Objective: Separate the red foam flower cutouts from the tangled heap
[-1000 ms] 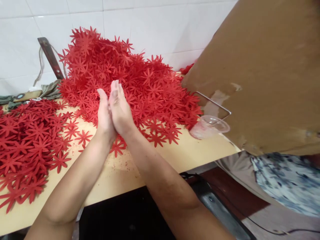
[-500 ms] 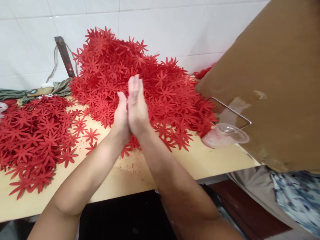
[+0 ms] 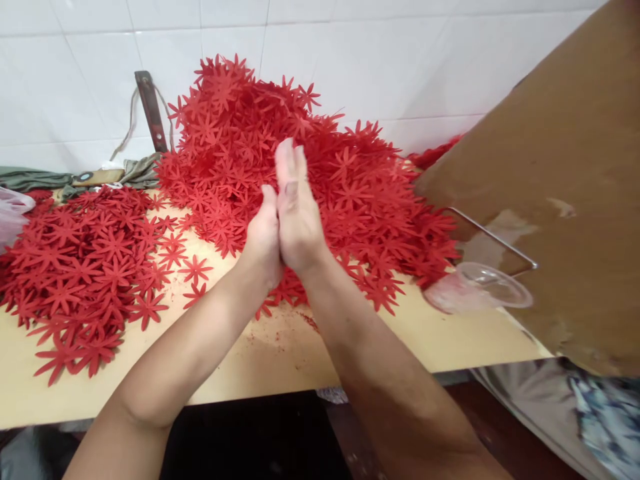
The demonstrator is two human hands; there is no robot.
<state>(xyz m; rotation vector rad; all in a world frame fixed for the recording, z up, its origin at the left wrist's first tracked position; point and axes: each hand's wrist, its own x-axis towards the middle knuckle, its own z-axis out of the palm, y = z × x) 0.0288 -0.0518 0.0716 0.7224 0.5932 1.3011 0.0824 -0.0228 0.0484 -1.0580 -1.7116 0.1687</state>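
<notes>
My left hand point(image 3: 264, 235) and my right hand point(image 3: 300, 217) are pressed palm to palm above the table, fingers stretched out and pointing away from me. Whether anything lies between the palms is hidden. Most of the left fingers are behind the right hand; its thumb shows. Just beyond and below both hands rises a big heap of red star-shaped flower pieces point(image 3: 233, 153). To the left is a lower, flatter heap of the same red pieces point(image 3: 80, 260). Fine red crumbs point(image 3: 280, 339) are scattered on the pale tabletop point(image 3: 240, 377) near my wrists.
A large brown cardboard box point(image 3: 560, 167) leans at the right, with a clear plastic cup point(image 3: 480, 290) lying by it and a metal rod point(image 3: 493, 237). At the back left are a dark upright bar point(image 3: 151, 110), a green cloth point(image 3: 35, 179) and a plastic bag point(image 3: 11, 217).
The camera view has turned slightly left, so the scene sits farther right. Both hands stay pressed together, and more red crumbs show beside my right forearm.
</notes>
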